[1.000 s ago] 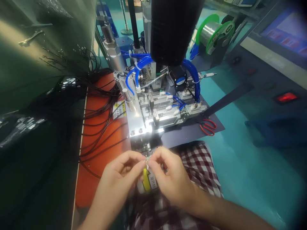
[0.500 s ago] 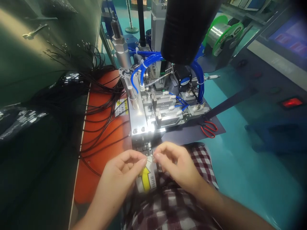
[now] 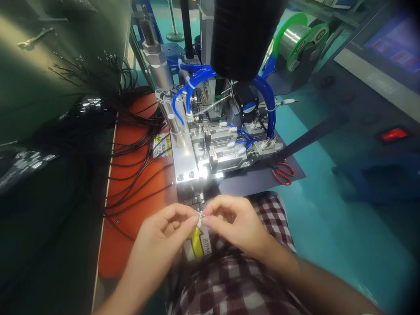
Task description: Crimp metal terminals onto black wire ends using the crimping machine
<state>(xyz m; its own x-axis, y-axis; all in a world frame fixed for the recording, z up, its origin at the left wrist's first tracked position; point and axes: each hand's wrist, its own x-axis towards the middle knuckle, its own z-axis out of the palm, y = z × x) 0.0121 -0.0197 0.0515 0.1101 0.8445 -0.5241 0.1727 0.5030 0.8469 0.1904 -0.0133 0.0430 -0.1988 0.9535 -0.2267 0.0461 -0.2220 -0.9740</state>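
My left hand (image 3: 170, 229) is closed in a pinch, thumb against forefinger. Facing it, my right hand (image 3: 231, 221) pinches too, and the fingertips of both hands nearly meet. Between them shows a tiny, thin, pale piece (image 3: 201, 215), too small to name. Just beyond the fingertips is the front of a metal machine (image 3: 197, 166) with cylinders and slides. Below the fingers lies a white label with a yellow arrow (image 3: 197, 243).
Black cables (image 3: 138, 162) run across an orange board (image 3: 121, 245) on the left. Red-handled pliers (image 3: 284, 173) lie right of the machine. A green-flanged wire spool (image 3: 295, 39) stands behind, and a black tube (image 3: 246, 39) hangs overhead. A wrench (image 3: 35, 38) rests far left.
My right hand has moved left, so its fingertips are closer to my left hand's. The whole view has shifted slightly.
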